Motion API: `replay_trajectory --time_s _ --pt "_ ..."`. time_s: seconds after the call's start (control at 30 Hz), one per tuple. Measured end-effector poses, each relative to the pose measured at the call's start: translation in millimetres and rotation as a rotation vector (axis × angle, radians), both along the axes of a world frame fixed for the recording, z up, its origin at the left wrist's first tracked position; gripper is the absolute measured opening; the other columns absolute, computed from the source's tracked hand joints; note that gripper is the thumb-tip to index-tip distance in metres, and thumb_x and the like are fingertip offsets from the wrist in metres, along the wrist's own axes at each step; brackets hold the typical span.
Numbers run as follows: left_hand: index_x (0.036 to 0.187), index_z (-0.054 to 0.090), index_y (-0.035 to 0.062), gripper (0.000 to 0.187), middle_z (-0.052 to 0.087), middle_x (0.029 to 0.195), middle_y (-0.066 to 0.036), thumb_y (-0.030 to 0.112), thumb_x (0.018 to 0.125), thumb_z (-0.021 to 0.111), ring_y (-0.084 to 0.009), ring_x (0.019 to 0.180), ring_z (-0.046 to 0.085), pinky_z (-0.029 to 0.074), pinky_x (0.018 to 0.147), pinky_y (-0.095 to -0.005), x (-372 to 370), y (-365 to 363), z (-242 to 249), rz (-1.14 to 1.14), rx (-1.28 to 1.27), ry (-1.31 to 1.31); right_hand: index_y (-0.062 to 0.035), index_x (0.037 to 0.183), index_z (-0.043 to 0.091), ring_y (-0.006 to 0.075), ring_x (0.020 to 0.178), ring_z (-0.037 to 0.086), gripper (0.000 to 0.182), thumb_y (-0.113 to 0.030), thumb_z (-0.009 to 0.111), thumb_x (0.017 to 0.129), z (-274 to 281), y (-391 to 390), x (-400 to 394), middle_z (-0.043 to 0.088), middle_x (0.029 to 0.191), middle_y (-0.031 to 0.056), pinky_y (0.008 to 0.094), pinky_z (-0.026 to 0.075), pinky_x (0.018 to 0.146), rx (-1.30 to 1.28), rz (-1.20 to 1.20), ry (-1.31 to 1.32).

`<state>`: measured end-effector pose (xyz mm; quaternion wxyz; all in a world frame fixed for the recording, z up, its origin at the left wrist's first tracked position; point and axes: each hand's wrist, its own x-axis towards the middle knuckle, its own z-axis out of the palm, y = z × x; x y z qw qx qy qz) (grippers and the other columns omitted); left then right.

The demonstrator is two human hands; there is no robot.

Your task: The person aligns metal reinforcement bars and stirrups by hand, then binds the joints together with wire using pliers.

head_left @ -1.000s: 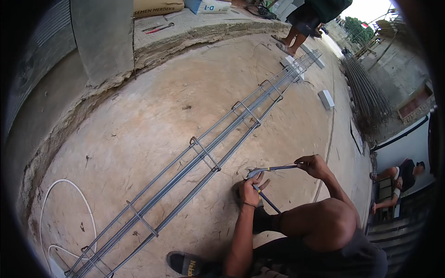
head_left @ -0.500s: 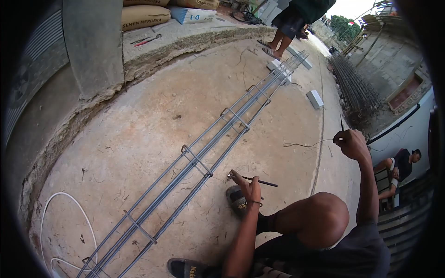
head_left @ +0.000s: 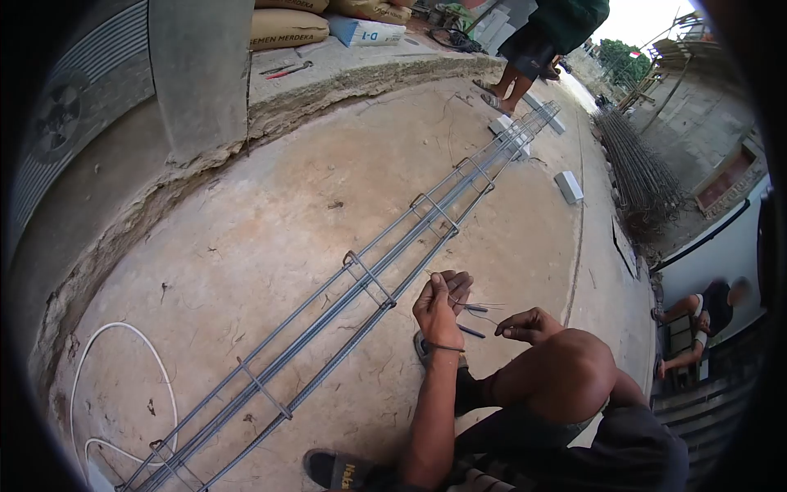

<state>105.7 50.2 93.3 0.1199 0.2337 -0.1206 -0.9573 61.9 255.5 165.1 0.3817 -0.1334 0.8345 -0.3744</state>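
Note:
My left hand (head_left: 443, 310) is closed, palm turned up, beside the long steel rebar cage (head_left: 366, 283). It grips pincers whose two dark handles (head_left: 472, 330) stick out to the right; the hand covers their head. Thin tie wire (head_left: 489, 307) runs from its fingers toward my right hand (head_left: 531, 325). That right hand, near my bent knee, pinches thin wire between thumb and fingers. Square stirrups cross the cage's long bars at intervals.
White blocks (head_left: 568, 187) lie near the cage's far end, where a person (head_left: 525, 57) stands. Another person (head_left: 709, 316) sits at right. A rebar pile (head_left: 635, 156), cement bags (head_left: 287, 29), red-handled tool (head_left: 287, 71) and white hose (head_left: 75, 394) lie around.
My right hand has come down and left, from out at the side to close by my left hand, bringing the wire. My left hand has turned palm up, still holding the pincers.

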Motion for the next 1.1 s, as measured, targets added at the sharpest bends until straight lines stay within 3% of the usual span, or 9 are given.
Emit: replay_trajectory --time_s 0.07,0.13,0.2,0.3,0.4,0.5,0.8,0.87,1.1 --pt "0.099 0.061 0.0033 0.03 0.069 0.093 -0.012 0.032 0.101 0.051 -0.0256 0.104 0.066 0.046 0.1 -0.0465 -5.2 3.4 -19.0 -0.007 0.013 -0.012 0.0011 0.106 0.071 0.0084 0.091 0.061 0.026 -0.019 0.07 0.09 7.2 -0.2 5.4 0.072 0.094 0.0038 0.0277 0.046 0.083 -0.002 -0.021 -0.003" --pt "0.098 0.059 0.0075 0.026 0.069 0.088 -0.008 0.033 0.1 0.052 -0.0249 0.112 0.062 0.039 0.107 -0.0509 -14.4 21.3 -61.7 0.002 0.763 0.496 -0.0002 0.105 0.071 0.0068 0.089 0.059 0.024 -0.019 0.07 0.09 2.5 4.8 12.6 0.071 0.09 0.001 0.0268 0.045 0.081 -0.033 -0.045 -0.074" --pt "0.096 0.06 0.0093 0.024 0.068 0.083 -0.006 0.033 0.099 0.053 -0.0241 0.111 0.063 0.042 0.106 -0.0495 -19.3 38.0 -71.3 0.044 0.871 0.646 -0.0004 0.104 0.071 0.0065 0.086 0.058 0.024 -0.02 0.07 0.09 -14.2 19.7 14.2 0.07 0.089 -0.0001 0.0265 0.045 0.08 -0.013 -0.04 -0.118" --pt "0.101 0.064 0.0023 0.029 0.07 0.092 -0.012 0.029 0.1 0.054 -0.0241 0.096 0.069 0.057 0.084 -0.0381 -6.0 28.6 -36.6 -0.087 0.082 0.141 -0.0013 0.102 0.071 0.0063 0.081 0.056 0.022 -0.02 0.07 0.09 -8.9 45.9 3.8 0.07 0.088 -0.0016 0.0259 0.044 0.077 0.026 -0.086 -0.111" --pt "0.111 0.064 -0.0005 0.03 0.071 0.092 -0.014 0.024 0.101 0.05 -0.0214 0.085 0.071 0.06 0.07 -0.0305 -11.0 21.2 -45.5 -0.233 -0.302 0.088 -0.0019 0.102 0.071 0.0069 0.078 0.055 0.019 -0.017 0.068 0.092 16.0 40.6 -1.7 0.07 0.088 0.0003 0.0254 0.045 0.074 0.024 -0.12 0.122" --pt "0.114 0.062 -0.0035 0.03 0.071 0.095 -0.015 0.022 0.1 0.054 -0.021 0.082 0.071 0.059 0.068 -0.0282 -9.2 16.7 -48.5 -0.243 -0.25 0.183 -0.0038 0.105 0.07 0.0066 0.066 0.051 0.021 -0.021 0.064 0.094 25.2 39.3 -14.1 0.063 0.073 0.0022 0.027 0.042 0.06 0.197 0.056 0.412" --pt "0.107 0.062 -0.0055 0.023 0.07 0.087 -0.015 0.015 0.096 0.061 -0.0206 0.079 0.07 0.06 0.069 -0.0302 -10.3 18.9 -46.8 -0.141 -0.328 0.29 -0.0075 0.102 0.07 0.0088 0.063 0.051 0.016 -0.02 0.064 0.094 8.1 15.6 -17.5 0.061 0.069 0.0016 0.0284 0.044 0.06 0.177 0.031 0.551" --pt "0.101 0.064 -0.006 0.021 0.07 0.083 -0.015 0.014 0.095 0.062 -0.0204 0.074 0.07 0.059 0.063 -0.0288 -8.1 20.1 -49.6 -0.117 -0.379 0.166 -0.007 0.104 0.068 0.0074 0.062 0.048 0.018 -0.02 0.063 0.094 20.2 11.7 -14.9 0.054 0.065 -0.0019 0.0269 0.041 0.058 0.142 0.034 0.061" --pt "0.093 0.067 -0.0039 0.021 0.069 0.077 -0.013 0.017 0.091 0.067 -0.0198 0.061 0.068 0.054 0.052 -0.0266 -6.8 16.1 -56.8 -0.055 -0.256 -0.041 -0.008 0.101 0.067 0.0052 0.059 0.042 0.013 -0.017 0.06 0.095 22.8 2.6 -21.7 0.05 0.064 -0.0052 0.0237 0.034 0.055 0.007 0.034 0.023"
